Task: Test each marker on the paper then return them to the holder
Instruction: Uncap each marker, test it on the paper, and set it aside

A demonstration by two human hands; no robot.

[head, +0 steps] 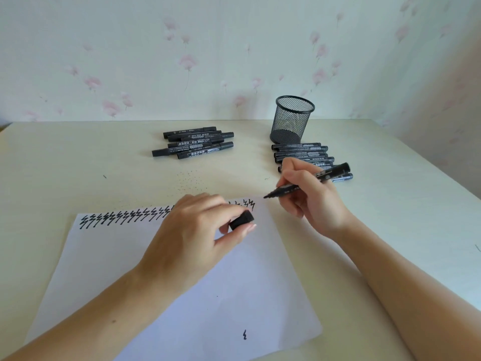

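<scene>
Paper (166, 295): white sheet on the worktop (78, 165), nearest the camera; row of black zigzag test marks along its far edge, one lone squiggle near the near edge.
Left hand (197, 230): over the sheet, thumb and fingers pinched round a black cap (241, 220).
Right hand (309, 196): just past the sheet's far right corner, fingers wrapped on an uncapped marker (307, 182), tip aimed left and clear of the paper.
Step in hand: judged mid-test on this marker, either about to mark or about to recap; cannot tell which.
Next move: bring tip and cap into line, or tip down to the sheet.
Marker groups: one pile far centre (194, 143), one row behind the right hand (299, 152).
Holder (292, 119): mesh cup, upright, farthest back; no markers seen in it.
</scene>
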